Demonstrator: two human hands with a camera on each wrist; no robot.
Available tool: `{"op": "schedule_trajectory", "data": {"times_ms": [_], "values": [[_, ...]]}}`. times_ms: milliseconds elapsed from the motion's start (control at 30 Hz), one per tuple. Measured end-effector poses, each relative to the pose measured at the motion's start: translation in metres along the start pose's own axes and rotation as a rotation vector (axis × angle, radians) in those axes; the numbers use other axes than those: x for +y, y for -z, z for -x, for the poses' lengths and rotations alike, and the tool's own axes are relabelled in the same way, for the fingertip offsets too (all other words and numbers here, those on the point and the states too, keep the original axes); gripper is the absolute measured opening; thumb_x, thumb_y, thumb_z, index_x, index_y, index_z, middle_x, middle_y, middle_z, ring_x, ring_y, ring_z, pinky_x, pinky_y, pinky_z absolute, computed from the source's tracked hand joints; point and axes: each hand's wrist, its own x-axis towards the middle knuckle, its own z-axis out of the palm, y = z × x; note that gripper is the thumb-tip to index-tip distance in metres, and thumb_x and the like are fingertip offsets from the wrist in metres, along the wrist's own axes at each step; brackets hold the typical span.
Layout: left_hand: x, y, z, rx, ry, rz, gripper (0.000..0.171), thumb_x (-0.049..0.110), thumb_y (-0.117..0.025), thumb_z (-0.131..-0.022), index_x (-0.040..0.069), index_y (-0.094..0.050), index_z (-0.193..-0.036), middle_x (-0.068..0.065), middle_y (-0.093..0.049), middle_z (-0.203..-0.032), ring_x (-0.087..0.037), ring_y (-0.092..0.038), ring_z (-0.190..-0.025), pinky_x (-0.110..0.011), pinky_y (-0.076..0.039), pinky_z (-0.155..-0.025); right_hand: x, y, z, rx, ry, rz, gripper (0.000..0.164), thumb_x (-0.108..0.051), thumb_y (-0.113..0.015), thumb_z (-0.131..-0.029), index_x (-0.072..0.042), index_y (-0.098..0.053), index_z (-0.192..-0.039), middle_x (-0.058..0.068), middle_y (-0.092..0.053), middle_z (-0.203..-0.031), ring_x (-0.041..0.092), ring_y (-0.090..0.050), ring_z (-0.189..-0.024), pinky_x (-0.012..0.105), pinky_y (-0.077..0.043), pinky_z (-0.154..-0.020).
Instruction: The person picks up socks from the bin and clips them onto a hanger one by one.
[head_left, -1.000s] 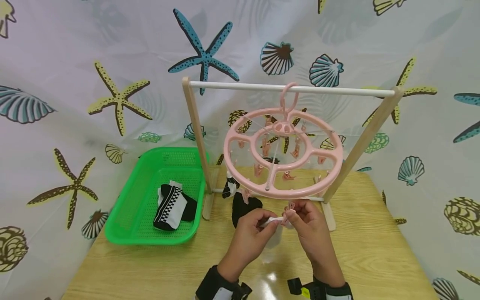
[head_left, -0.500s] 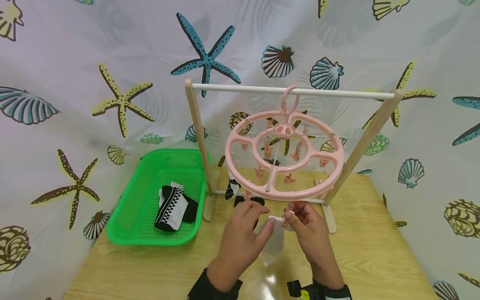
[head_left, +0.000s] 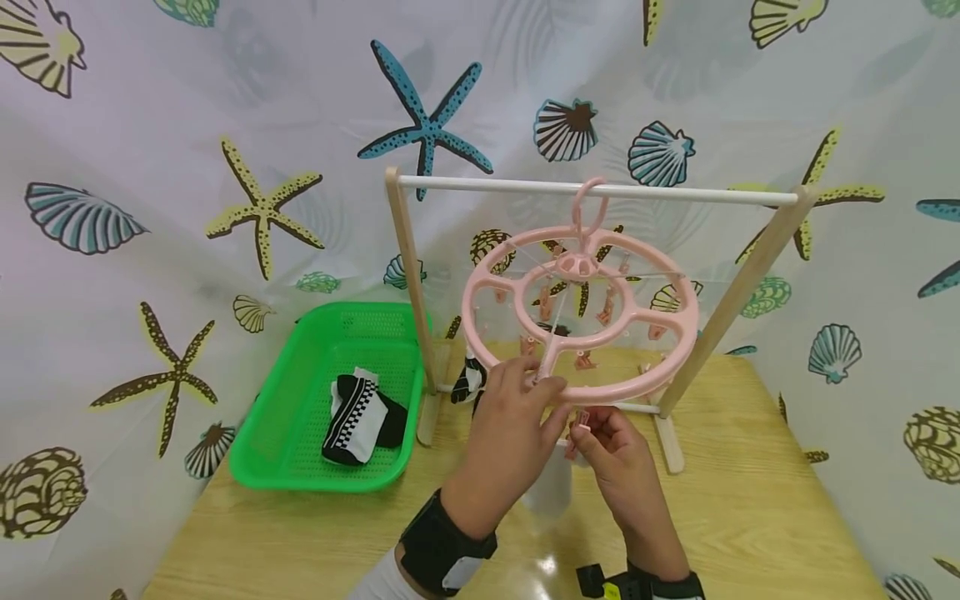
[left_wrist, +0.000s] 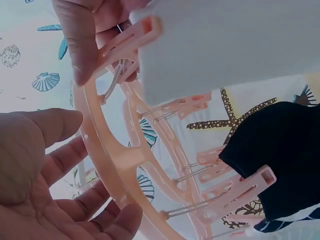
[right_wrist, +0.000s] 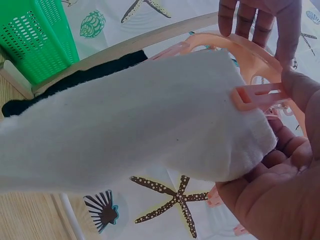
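My right hand (head_left: 618,458) pinches a pink clothespin (right_wrist: 260,96) under the front of a round pink clip hanger (head_left: 637,389). In the right wrist view, the clothespin's jaws overlap the edge of a white sock (right_wrist: 125,120), which hangs down. My left hand (head_left: 502,442) is raised to the hanger's front rim, fingers loosely spread and touching or close to it. A black sock (left_wrist: 275,150) hangs from another clothespin (left_wrist: 240,195) on the left side of the ring. In the head view, my left hand covers most of that sock.
The hanger hooks over the white bar (head_left: 487,185) of a wooden-legged stand. A green basket (head_left: 247,467) on the left holds checkered and black socks (head_left: 360,421). A black-and-white sock (head_left: 468,381) hangs at the hanger's left. Patterned cloth (head_left: 315,108) surrounds the wooden table (head_left: 750,500).
My left hand has let go of the white sock's edge and moved up to the hanger's front rim. The right hand keeps pinching the clothespin. The head view has shifted slightly.
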Motion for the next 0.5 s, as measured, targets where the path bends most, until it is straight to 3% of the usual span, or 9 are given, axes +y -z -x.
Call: {"op": "schedule_trajectory", "data": {"times_ms": [200, 500], "values": [[-0.001, -0.001, -0.001, 0.013, 0.031, 0.026, 0.020, 0.023, -0.075, -0.091, 0.012, -0.074, -0.108, -0.017, -0.060, -0.119, -0.034, -0.053, -0.112, -0.043, -0.052, -0.085, 0.000, 0.005, -0.001, -0.040, 0.038, 0.022, 0.013, 0.003, -0.056, -0.099, 0.009, -0.053, -0.110, 0.011, -0.054, -0.094, 0.016, -0.059, -0.077, 0.027, -0.053, -0.068], [-0.003, -0.002, 0.000, 0.031, 0.039, 0.055, 0.026, 0.026, -0.077, -0.089, 0.008, -0.073, -0.107, -0.018, -0.058, -0.118, -0.037, -0.052, -0.111, -0.046, -0.051, -0.085, -0.006, 0.011, 0.003, 0.044, -0.078, 0.129, 0.030, -0.006, -0.062, -0.098, 0.010, -0.057, -0.123, 0.013, -0.061, -0.113, 0.014, -0.062, -0.100, 0.024, -0.051, -0.082]]}}
